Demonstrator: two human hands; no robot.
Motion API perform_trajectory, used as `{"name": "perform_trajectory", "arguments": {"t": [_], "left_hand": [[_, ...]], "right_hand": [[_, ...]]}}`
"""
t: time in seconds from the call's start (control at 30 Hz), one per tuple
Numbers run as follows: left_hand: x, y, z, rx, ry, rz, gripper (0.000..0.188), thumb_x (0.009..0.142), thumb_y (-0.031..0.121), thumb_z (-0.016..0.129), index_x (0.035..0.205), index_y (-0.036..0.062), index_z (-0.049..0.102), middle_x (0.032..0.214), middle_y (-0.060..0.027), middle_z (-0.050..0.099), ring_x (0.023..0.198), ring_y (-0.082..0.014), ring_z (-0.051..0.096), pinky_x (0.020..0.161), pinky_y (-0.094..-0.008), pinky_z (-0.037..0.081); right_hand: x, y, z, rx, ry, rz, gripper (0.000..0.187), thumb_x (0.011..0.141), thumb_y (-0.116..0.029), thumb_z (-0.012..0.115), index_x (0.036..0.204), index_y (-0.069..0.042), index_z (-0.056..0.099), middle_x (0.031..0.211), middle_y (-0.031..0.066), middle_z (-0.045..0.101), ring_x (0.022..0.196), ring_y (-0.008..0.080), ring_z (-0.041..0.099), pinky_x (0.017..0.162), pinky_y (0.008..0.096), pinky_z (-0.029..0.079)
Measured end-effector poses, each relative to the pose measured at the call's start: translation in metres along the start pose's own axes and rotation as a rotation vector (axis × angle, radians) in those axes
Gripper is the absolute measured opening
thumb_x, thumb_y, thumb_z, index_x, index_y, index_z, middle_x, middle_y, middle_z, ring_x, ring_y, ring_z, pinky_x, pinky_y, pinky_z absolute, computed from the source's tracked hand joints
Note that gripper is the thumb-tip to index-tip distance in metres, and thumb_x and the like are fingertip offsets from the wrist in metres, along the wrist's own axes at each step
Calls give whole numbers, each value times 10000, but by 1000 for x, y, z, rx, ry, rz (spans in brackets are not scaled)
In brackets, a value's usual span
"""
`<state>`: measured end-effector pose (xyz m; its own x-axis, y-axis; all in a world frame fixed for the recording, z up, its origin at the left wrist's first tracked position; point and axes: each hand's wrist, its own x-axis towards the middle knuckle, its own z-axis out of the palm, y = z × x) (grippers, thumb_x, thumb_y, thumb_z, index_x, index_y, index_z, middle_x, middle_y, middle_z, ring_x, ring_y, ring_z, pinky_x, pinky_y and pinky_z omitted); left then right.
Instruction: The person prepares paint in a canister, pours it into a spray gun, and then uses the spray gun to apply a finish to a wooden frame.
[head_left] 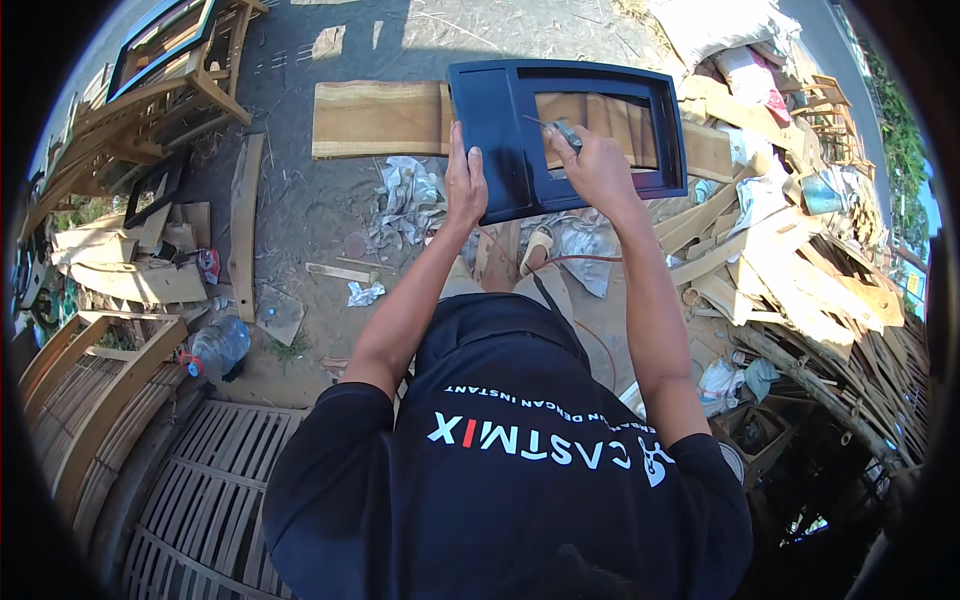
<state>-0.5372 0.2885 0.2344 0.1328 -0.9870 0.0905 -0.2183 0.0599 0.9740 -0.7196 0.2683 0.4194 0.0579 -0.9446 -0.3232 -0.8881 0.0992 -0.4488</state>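
Observation:
A dark blue-black painted wooden frame (500, 140), with a large opening on its right side, is tilted up above a plank. Along its left edge my left hand (464, 185) grips it, thumb on the near face. Closed over the opening, my right hand (598, 172) holds a small tool (567, 135) with a grey handle. The tool's thin shaft points left toward the frame's inner bar; whether its tip touches the wood I cannot tell. Behind the frame lies a wide wooden plank (380, 118), partly seen through the opening.
Scrap boards (800, 285) and white sacks (720, 40) pile up on the right. Wooden furniture frames (150, 130) stand at the left, near a large plastic bottle (220, 345) and slatted panel (205, 500). A reddish hose (590, 258) crosses the ground by my feet.

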Motion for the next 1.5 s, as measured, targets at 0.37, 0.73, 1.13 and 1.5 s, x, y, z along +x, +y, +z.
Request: {"name": "perform_trajectory", "arguments": {"t": [0.37, 0.73, 1.13, 1.5], "left_hand": [[-45, -3, -9, -150, -61, -105, 549, 1092, 204, 429, 1561, -63, 329, 1592, -278, 385, 1495, -387, 368, 1230, -407, 275], [95, -20, -16, 138, 90, 238, 591, 1035, 193, 544, 1540, -51, 357, 1542, -325, 404, 1464, -453, 380, 1210, -486, 324], [207, 26, 103, 789, -663, 285, 658, 999, 628, 510, 1061, -3, 686, 1064, -212, 730, 1054, -400, 694, 917, -503, 548], [194, 61, 326, 746, -788, 389, 606, 1040, 529, 498, 1354, 12, 536, 1322, -237, 616, 1240, -414, 601, 1056, -562, 464]], "right_hand": [[71, -131, 30, -610, -149, -477, 580, 1032, -488, 555, 898, 45, 740, 818, 269, 719, 848, 449, 721, 763, 520, 586], [116, -71, -34, 87, -75, 131, 698, 998, -602, 578, 783, 49, 712, 649, 177, 686, 611, 293, 703, 616, 417, 557], [132, 211, -163, 44, 146, 348, 654, 991, -559, 581, 671, 5, 660, 578, 133, 652, 485, 237, 637, 478, 402, 503], [-11, 315, -161, 203, 186, 231, 522, 1038, -442, 588, 834, 29, 683, 595, 150, 608, 532, 252, 645, 582, 416, 506]]}}
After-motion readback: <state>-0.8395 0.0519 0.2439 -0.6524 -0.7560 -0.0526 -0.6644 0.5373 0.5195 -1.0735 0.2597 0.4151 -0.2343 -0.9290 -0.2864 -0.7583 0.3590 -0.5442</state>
